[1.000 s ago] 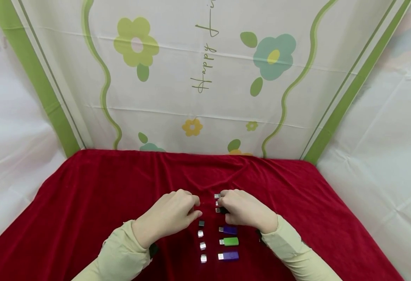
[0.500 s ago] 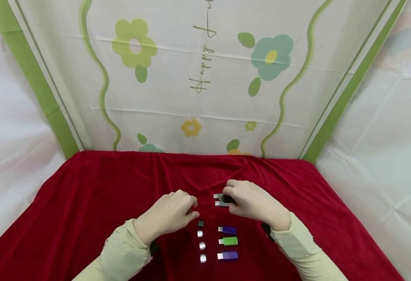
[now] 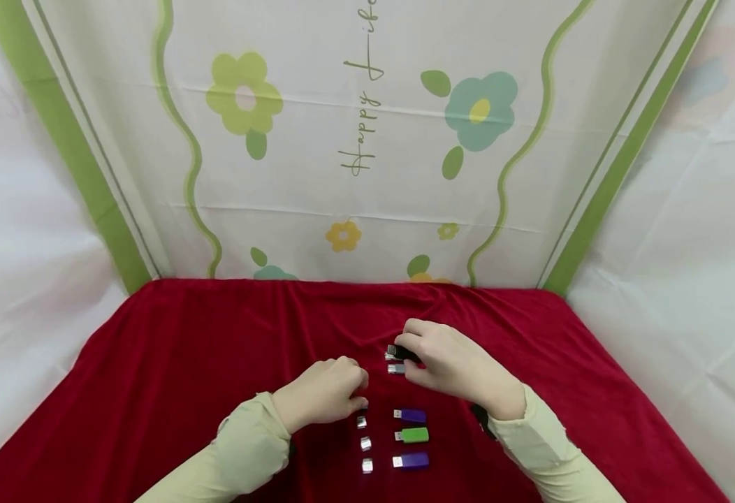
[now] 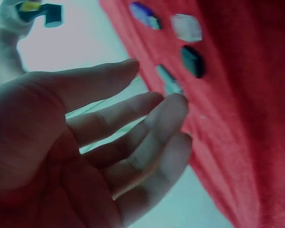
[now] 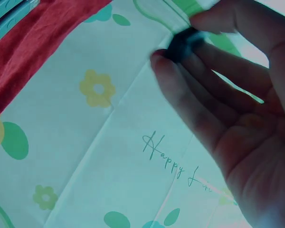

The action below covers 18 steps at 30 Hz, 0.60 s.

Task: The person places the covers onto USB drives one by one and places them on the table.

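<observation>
My right hand [image 3: 458,360] pinches a black USB stick [image 3: 405,352] between thumb and fingers, its metal plug pointing left. In the right wrist view the stick [image 5: 183,45] is dark and blurred. Beneath and beside it lie two grey USB sticks [image 3: 395,369], partly covered by that hand. My left hand [image 3: 326,392] hovers at the top of a column of caps, fingers loosely bent with nothing between them. A small black cap [image 4: 193,61] lies on the cloth just beyond its fingertips; in the head view the thumb mostly hides it.
Several silvery caps [image 3: 365,443] line up below the left hand. To their right lie a purple USB stick [image 3: 413,416], a green one [image 3: 415,435] and another purple one [image 3: 413,460]. Red cloth [image 3: 216,335] covers the table; a flowered white curtain [image 3: 304,140] stands behind.
The right hand has lifted the black USB stick from its row, carrying it up and slightly right over the grey sticks. My left hand has moved down and right to the black cap.
</observation>
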{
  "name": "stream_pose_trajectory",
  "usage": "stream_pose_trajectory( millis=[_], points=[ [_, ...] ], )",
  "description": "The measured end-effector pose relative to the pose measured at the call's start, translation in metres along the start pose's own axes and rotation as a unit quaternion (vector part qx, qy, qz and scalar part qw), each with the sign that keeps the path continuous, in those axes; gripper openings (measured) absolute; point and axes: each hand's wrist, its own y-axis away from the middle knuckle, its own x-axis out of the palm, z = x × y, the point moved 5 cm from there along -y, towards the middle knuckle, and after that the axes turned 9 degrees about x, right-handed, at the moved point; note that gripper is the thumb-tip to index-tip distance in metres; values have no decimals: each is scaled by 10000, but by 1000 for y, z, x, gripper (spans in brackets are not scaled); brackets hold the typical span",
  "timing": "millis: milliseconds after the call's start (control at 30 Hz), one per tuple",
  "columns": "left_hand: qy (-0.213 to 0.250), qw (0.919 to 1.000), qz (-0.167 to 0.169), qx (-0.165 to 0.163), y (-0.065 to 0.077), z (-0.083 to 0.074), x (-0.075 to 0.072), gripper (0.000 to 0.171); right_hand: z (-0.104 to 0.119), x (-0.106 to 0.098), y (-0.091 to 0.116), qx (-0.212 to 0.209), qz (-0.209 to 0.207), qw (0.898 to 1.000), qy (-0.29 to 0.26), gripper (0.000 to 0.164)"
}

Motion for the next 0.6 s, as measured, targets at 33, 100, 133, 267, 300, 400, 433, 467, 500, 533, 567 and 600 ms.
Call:
stream_pose_trajectory(
  millis=[33, 100, 133, 267, 300, 400, 433, 467, 500, 533, 567, 600],
  points=[
    [-23, 10000, 44, 11, -1, 0, 1, 16, 1, -2, 0, -83, -121, 9999, -11, 20],
    [-69, 9999, 135, 33, -4, 1, 3, 17, 3, -6, -1, -209, -287, 9994, -48, 20],
    [-98, 9998, 178, 67, -5, 1, 6, 19, 4, -6, 0, -247, -343, 9991, -69, 20],
    [-112, 9991, 336, 210, -10, 4, 16, 29, 5, -9, 3, -306, -514, 9980, -206, 21],
    [-102, 9990, 346, 248, -12, 4, 18, 29, 5, -10, 3, -314, -559, 9977, -238, 22],
    [-48, 9987, 381, 334, -15, 5, 22, 28, 6, -12, 2, -383, -680, 9964, -328, 24],
    [-28, 9986, 393, 355, -16, 4, 23, 26, 7, -12, 2, -417, -711, 9960, -345, 24],
    [-6, 9985, 413, 368, -16, 4, 23, 25, 7, -12, 1, -447, -732, 9957, -351, 25],
    [12, 9984, 430, 375, -16, 4, 23, 23, 8, -13, 1, -477, -745, 9954, -369, 25],
    [33, 9983, 449, 379, -16, 4, 23, 22, 8, -13, 0, -507, -750, 9951, -392, 26],
    [55, 9982, 465, 380, -16, 3, 22, 21, 9, -12, 0, -532, -746, 9949, -420, 26],
    [65, 9981, 477, 381, -16, 3, 21, 20, 9, -12, 0, -555, -736, 9948, -441, 26]
  ],
)
